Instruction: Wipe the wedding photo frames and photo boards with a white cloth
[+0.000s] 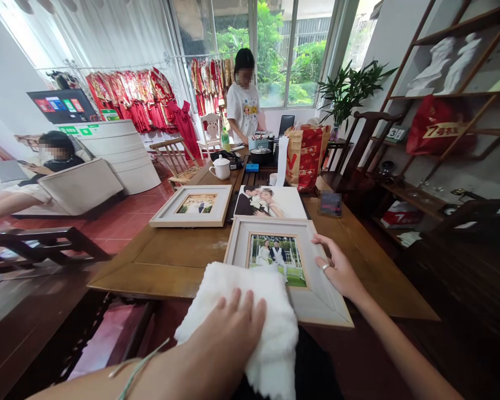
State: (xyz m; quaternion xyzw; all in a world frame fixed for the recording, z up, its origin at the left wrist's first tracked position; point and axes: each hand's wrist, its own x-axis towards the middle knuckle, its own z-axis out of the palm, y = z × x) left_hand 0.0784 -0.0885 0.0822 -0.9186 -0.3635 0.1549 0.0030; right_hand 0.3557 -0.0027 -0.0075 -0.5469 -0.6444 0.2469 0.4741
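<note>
A framed wedding photo (325, 303) in a pale wooden frame tilts up at the near edge of the table, its lower left covered by a white cloth (277, 311). My left hand (233, 328) presses the cloth against the frame, fingers bent over it. At the frame's right side, my right hand (337, 264), with a ring on one finger, grips the border, thumb over the front. Just beyond lie a second framed photo (195, 204) on the left and an unframed print of a couple (270, 201).
On the wooden table (166, 261) stand a lidded white mug (221, 168), a red and brown paper bag (306, 158) and a small dark block (330, 204). A person (244, 100) stands at the far end; another (60, 155) sits left. Shelves (450, 94) line the right.
</note>
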